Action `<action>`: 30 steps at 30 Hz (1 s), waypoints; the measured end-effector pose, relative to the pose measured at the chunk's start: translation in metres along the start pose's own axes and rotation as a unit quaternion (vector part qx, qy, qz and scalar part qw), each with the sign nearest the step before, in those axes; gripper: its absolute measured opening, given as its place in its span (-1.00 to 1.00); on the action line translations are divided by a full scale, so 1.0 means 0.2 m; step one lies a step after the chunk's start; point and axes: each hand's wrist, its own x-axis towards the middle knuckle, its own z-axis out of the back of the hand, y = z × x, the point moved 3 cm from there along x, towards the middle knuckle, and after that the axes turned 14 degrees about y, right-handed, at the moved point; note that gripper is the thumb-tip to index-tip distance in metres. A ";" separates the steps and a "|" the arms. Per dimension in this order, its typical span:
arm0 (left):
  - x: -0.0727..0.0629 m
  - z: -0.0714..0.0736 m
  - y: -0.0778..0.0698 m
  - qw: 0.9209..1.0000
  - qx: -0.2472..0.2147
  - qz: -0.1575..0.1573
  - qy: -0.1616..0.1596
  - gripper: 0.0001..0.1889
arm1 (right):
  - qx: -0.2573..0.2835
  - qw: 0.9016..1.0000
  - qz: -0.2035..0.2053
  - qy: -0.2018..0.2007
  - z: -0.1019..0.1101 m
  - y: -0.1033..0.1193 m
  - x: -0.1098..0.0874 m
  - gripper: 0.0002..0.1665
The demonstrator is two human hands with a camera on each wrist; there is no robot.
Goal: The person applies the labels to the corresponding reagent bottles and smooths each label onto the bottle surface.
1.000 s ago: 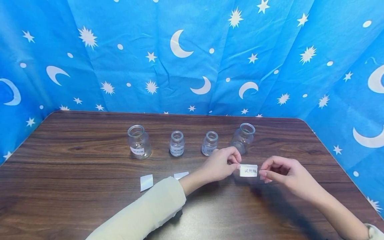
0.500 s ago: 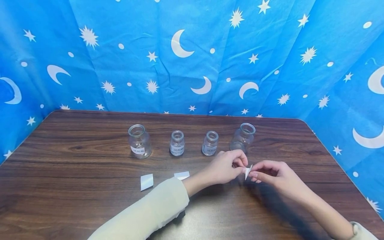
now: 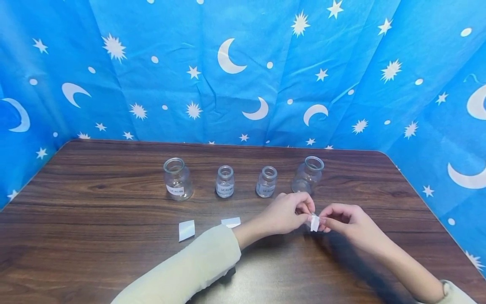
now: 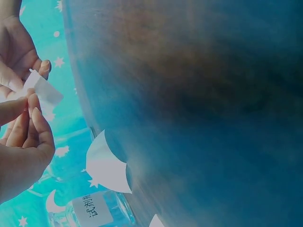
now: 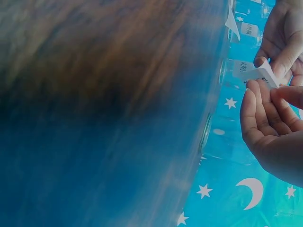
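Observation:
In the head view a small white printed label [image 3: 314,223] is bent between the fingertips of both hands, above the table. My left hand [image 3: 286,213] pinches its left side. From the right, my right hand [image 3: 347,221] pinches the other side. The left wrist view shows the label [image 4: 47,92] creased where the fingertips meet. Printed characters show on part of the label [image 5: 266,74] in the right wrist view. Just behind the hands stands a large clear glass jar [image 3: 309,171] with no label in sight, its lower front partly hidden by the left hand.
Two small glass bottles [image 3: 225,181] [image 3: 266,181] and another large jar [image 3: 177,177], all labelled, stand in a row to the left. Two white paper pieces [image 3: 186,230] [image 3: 230,222] lie on the wooden table [image 3: 95,219]. A starry blue curtain [image 3: 167,55] hangs behind.
The label was stretched flat with its print facing the head camera; now it is bent. The right hand has moved left and the left hand slightly right, bringing the fingertips close together.

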 end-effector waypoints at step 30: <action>0.03 0.08 0.05 0.991 0.102 0.090 0.009 -0.92 | -0.028 0.996 -0.066 -0.052 0.15 -0.06 -0.08 -0.92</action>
